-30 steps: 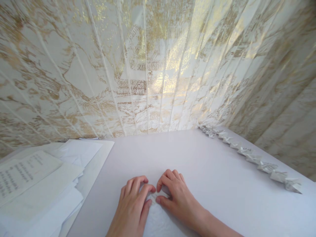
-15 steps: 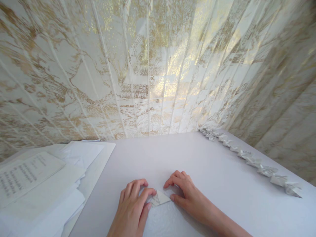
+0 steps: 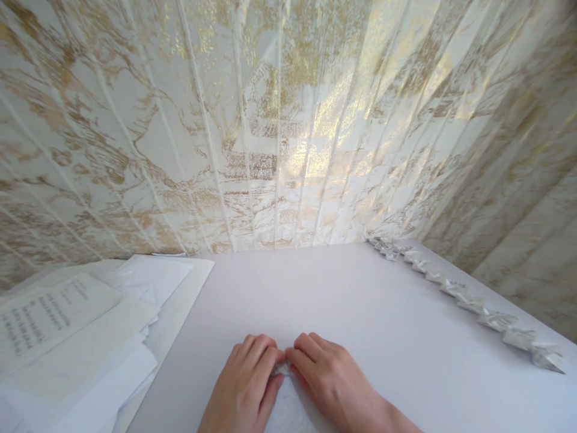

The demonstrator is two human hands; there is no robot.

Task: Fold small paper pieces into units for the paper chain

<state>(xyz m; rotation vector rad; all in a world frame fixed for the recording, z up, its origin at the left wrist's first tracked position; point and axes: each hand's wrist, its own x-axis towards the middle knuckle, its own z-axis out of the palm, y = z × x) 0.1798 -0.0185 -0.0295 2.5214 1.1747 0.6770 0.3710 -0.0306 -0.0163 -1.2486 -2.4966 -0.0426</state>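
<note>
My left hand [image 3: 246,385] and my right hand [image 3: 331,379] lie side by side on the white table [image 3: 360,313] near its front edge, fingertips meeting. Both press down on a small folded piece of white paper [image 3: 282,373]; only a sliver of it shows between the fingers. The fingers of both hands are curled and pressed together over the paper.
A row of several small folded paper pieces [image 3: 469,304] runs along the table's right side to the back corner. A loose stack of white sheets [image 3: 81,337], one with printed text, covers the left side. A white-and-gold curtain [image 3: 279,126] hangs behind the table.
Half a second ago my right hand was apart from the left and the folded triangle lay exposed. The right hand has moved left over it, and the fingertips now touch.
</note>
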